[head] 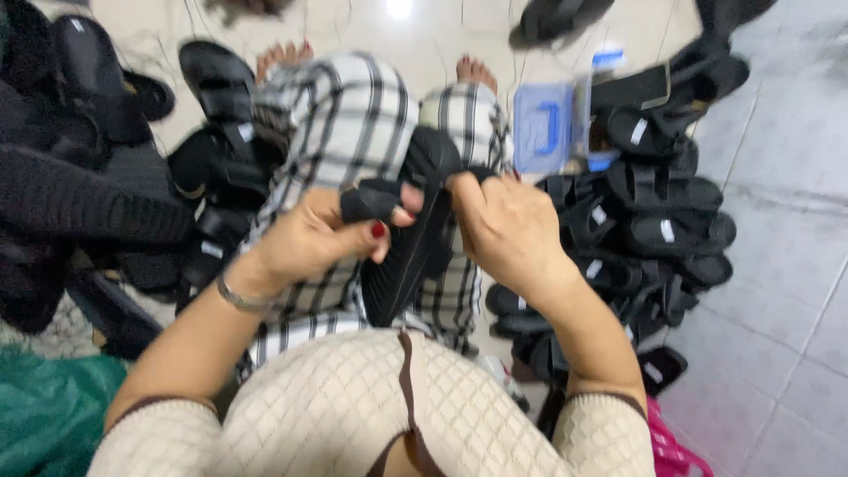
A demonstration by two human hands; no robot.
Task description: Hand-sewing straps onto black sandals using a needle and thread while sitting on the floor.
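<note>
A black rubber sandal with a ribbed sole [408, 252] is held upright above the lap, between both hands, sole edge turned toward the camera. The left hand [314, 237] is closed around a black strap [371, 203] of the sandal at its left side; the strap is pinched between thumb and forefinger, red-painted nails visible. A thin metal bangle [240, 299] is worn on the left wrist. The right hand [503, 228] is curled over the sandal's upper right side, fingers hooked over the top edge; what exactly is gripped beneath the fingers cannot be told.

The sandal is framed against black-and-white checked trousers [353, 115], with bare toes seen beyond the knees on a pale tiled floor [777, 265]. A stack of similar black sandals with small white labels [654, 221] is piled just right of the right hand. A blue plastic box [543, 128] sits beyond that hand. More black sandals [212, 168] are heaped left of the left hand. A green cloth [49, 415] lies at lower left.
</note>
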